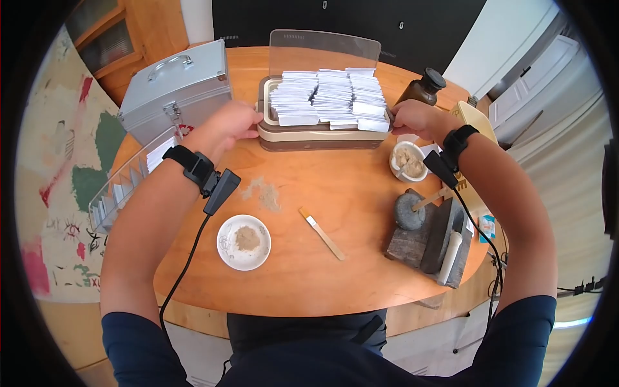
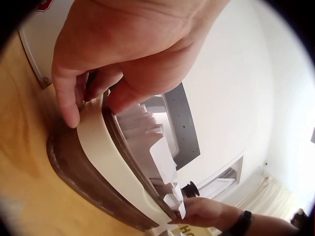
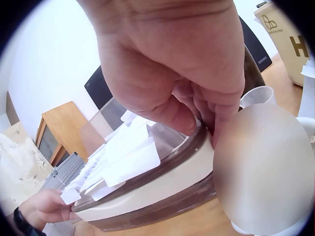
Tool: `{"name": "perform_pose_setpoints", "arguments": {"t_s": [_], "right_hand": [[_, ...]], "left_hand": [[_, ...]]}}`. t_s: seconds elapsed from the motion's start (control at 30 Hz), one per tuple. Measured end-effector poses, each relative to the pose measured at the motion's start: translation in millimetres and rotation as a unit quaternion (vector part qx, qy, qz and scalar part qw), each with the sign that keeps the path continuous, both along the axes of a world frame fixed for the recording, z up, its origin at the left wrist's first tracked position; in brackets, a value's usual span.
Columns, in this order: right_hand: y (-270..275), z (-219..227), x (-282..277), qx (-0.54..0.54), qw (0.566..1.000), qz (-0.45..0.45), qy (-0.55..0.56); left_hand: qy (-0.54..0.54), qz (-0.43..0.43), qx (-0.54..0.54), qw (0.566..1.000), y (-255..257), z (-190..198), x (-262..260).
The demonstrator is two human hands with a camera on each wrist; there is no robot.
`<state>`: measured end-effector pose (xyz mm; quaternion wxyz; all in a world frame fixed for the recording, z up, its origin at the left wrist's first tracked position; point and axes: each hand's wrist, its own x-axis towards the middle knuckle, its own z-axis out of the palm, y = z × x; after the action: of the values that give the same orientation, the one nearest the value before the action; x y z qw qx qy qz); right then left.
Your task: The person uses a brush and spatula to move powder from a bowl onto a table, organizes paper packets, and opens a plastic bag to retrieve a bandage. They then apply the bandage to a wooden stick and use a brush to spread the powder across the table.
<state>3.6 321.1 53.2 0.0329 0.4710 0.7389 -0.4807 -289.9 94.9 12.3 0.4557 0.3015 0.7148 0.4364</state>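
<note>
A cream and brown box (image 1: 322, 136) with its clear lid raised stands at the back of the table, filled with rows of white paper packets (image 1: 332, 97). My left hand (image 1: 235, 124) grips its left end; in the left wrist view that hand (image 2: 123, 54) has thumb and fingers over the rim. At the right end my right hand (image 1: 418, 119) grips the box, and in the right wrist view the hand (image 3: 177, 64) curls its fingers round the corner. The undersides of the fingertips are partly hidden.
A silver case (image 1: 174, 90) and a clear rack (image 1: 119, 193) stand left. In front are a powder dish (image 1: 244, 263) and a brush (image 1: 322, 237). On the right are a white mortar (image 1: 408, 161), a dark bottle (image 1: 422, 88) and a stone grinder on a wooden block (image 1: 403, 242).
</note>
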Motion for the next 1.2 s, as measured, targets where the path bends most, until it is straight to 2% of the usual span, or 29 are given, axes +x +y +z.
{"name": "perform_pose_setpoints", "arguments": {"t_s": [0.13,0.27,0.33,0.37,0.4,0.43,0.47,0.53,0.6,0.7,0.77,0.83,0.87,0.93,1.0,1.07,1.2], "right_hand": [[-4,-7,-3,-0.002,1.0,-0.015,-0.002],[-4,-4,0,0.019,1.0,-0.005,-0.003],[-2,-3,-4,0.02,1.0,0.015,0.002],[-4,-3,-4,0.022,1.0,0.01,-0.002],[-4,-3,-3,0.024,1.0,0.004,-0.006],[2,-6,0,0.061,0.995,0.071,-0.028],[-4,-3,-1,0.046,0.998,0.046,-0.014],[-6,-1,-4,0.026,1.0,0.012,-0.011],[-4,0,-6,-0.001,1.0,0.004,0.004],[-3,-2,-10,0.013,1.0,-0.017,0.013],[0,-9,-13,-0.07,0.984,-0.109,0.119],[-3,-10,-17,-0.078,0.979,-0.121,0.144],[-5,-11,-19,-0.086,0.973,-0.134,0.169],[6,-16,-15,-0.1,0.972,-0.119,0.178],[17,-24,-9,-0.111,0.97,-0.11,0.184],[28,-31,-5,-0.125,0.963,-0.124,0.206],[21,-38,-8,-0.079,0.965,-0.138,0.208]], "left_hand": [[0.059,-0.016,-0.005,0.998,-2,-3,8],[0.043,0.001,0.025,0.999,-6,-16,3],[0.033,0.083,0.032,0.995,-9,-19,-1],[0.037,0.09,0.03,0.995,-10,-21,-4],[0.009,0.099,0.025,0.995,-12,-23,-6],[-0.019,0.109,0.021,0.994,-13,-24,-9],[-0.017,0.117,0.021,0.993,-14,-25,-7],[-0.09,0.148,0.062,0.983,-13,-28,-1],[-0.114,0.165,0.087,0.976,-11,-33,-1],[-0.111,0.138,0.117,0.977,-12,-36,3],[-0.091,0.152,0.133,0.975,-12,-34,6],[-0.081,0.16,0.139,0.974,-14,-32,8],[-0.097,0.137,0.154,0.974,-17,-28,10],[-0.114,0.113,0.168,0.973,-20,-19,13],[-0.121,0.045,0.178,0.976,-20,-18,13],[-0.12,0.045,0.174,0.976,-18,-23,13],[-0.064,0.038,0.153,0.985,-13,-25,11]]}}
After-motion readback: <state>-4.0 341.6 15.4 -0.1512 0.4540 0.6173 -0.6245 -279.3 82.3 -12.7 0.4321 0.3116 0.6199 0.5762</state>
